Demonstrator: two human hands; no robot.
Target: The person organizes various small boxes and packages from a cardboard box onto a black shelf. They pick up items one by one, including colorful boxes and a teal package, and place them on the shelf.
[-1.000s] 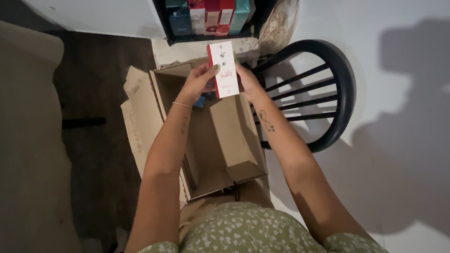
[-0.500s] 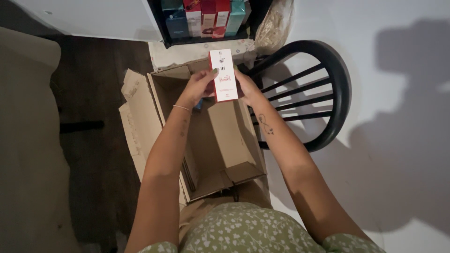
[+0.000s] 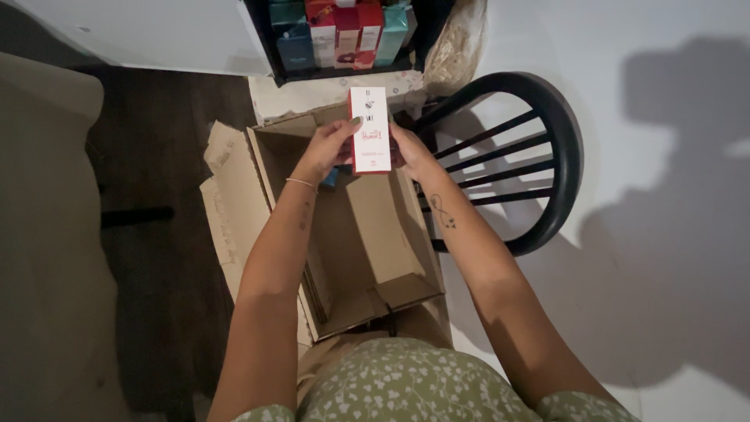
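- Dark wood floor [image 3: 168, 156] fills the left of what we see, with a pale cushioned edge [image 3: 47, 234] beside it.
- Our left hand [image 3: 328, 148] grips the left side of a tall white-and-red carton [image 3: 369, 129], fingers curled over its front.
- We hold that carton upright above the open cardboard box [image 3: 367, 234], which sits at our lap.
- Our right hand [image 3: 410, 152] clasps the carton's right side.
- Behind, a dark shelf [image 3: 344, 35] holds teal and red boxes.
- A black spindle-back chair [image 3: 539, 156] stands against the white wall [image 3: 664, 195] at right.
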